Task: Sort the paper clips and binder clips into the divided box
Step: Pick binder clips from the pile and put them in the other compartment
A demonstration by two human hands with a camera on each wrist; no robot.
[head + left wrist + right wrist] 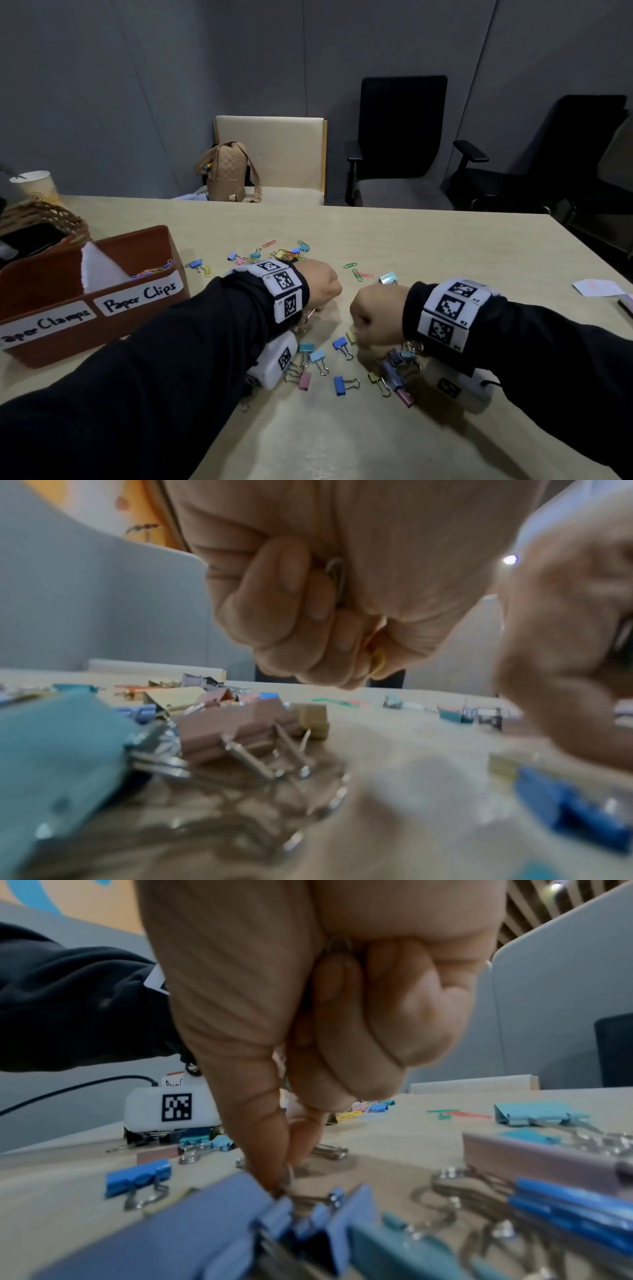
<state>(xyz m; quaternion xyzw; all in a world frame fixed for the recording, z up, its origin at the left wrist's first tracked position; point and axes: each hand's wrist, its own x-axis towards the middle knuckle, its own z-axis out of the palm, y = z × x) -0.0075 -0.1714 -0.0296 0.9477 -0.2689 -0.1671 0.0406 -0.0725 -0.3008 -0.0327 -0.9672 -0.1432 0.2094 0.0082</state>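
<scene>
The red-brown divided box stands at the left, labelled "Paper Clamps" and "Paper Clips". Coloured paper clips lie in its right compartment. Binder clips and paper clips are scattered over the table. My left hand is a fist just above the table. In the left wrist view a silver wire and a yellow clip peek out between its curled fingers. My right hand is curled beside it, thumb and forefinger pinching a binder clip's wire handle on the table.
A wicker basket and paper cup stand behind the box. A pale note lies at the table's right edge. Beyond the far edge are a cream chair with a tan backpack and black office chairs.
</scene>
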